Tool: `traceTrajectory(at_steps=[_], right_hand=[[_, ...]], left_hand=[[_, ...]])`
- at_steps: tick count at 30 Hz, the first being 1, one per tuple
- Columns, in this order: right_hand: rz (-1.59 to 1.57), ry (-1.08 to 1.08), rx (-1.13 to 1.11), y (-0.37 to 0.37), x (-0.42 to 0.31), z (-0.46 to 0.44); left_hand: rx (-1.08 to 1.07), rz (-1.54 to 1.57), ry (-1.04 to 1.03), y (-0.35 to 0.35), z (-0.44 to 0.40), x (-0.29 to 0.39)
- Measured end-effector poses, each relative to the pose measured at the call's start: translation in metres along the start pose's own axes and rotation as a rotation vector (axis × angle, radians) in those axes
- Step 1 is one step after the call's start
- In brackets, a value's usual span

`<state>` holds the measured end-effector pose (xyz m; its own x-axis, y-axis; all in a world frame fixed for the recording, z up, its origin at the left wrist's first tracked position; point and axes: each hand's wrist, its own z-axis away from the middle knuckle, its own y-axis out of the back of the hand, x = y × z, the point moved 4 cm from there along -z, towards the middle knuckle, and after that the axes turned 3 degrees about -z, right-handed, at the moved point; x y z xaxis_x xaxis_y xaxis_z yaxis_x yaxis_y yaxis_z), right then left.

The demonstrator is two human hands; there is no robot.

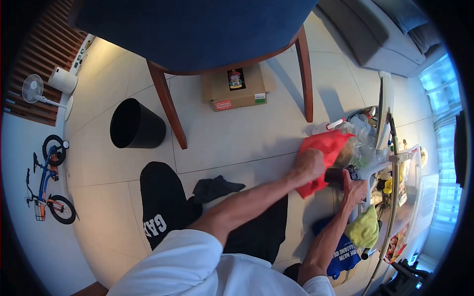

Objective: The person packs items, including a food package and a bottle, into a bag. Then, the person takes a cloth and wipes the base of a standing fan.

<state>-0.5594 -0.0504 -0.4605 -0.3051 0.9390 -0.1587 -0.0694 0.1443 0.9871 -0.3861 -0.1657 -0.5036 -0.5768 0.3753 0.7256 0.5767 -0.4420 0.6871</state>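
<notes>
My left hand [311, 165] is closed in a fist on a red cloth [323, 143], which hangs down on both sides of it. To its right, my right hand [354, 190] wraps round a dark, roughly cylindrical object [335, 177] whose exact kind I cannot make out. Its left end runs close to the red cloth. Clear plastic bags [363, 138] lie just beyond both hands. Below my right hand, a yellow-green cloth [364, 228] hangs beside a blue bag [344, 254] with white lettering.
A blue chair [197, 34] with wooden legs stands ahead, with a cardboard box [237, 93] behind its front legs. To the left are a black bin [137, 124], a white fan [33, 89] and a small bicycle [51, 180]. A dark cloth [217, 188] lies near my legs. A grey sofa [370, 37] stands far right.
</notes>
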Motion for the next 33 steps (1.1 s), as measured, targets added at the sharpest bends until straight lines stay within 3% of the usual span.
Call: traceTrajectory(at_steps=[1,8,10,16,24,30,33], right_hand=[[-0.009,0.002,0.014,-0.001,0.005,-0.003],[-0.036,0.259,-0.003,0.001,0.003,0.009],[-0.096,0.421,0.047,0.003,-0.018,0.034],[-0.176,0.651,-0.045,0.009,-0.083,0.085],[-0.228,0.819,-0.198,-0.004,-0.202,0.173],[-0.311,0.811,-0.251,-0.017,-0.25,0.178],[-0.262,0.81,-0.233,-0.017,-0.267,0.155]], left_hand=[[0.002,-0.009,-0.049,0.013,0.006,-0.013],[0.271,0.167,0.171,0.115,0.055,-0.069],[0.303,0.134,0.286,0.132,0.065,-0.09],[0.237,0.007,0.387,0.186,0.084,-0.148],[0.186,-0.137,0.249,0.268,0.099,-0.219],[0.177,-0.138,0.062,0.259,0.083,-0.202],[0.165,-0.024,0.086,0.254,0.065,-0.195]])
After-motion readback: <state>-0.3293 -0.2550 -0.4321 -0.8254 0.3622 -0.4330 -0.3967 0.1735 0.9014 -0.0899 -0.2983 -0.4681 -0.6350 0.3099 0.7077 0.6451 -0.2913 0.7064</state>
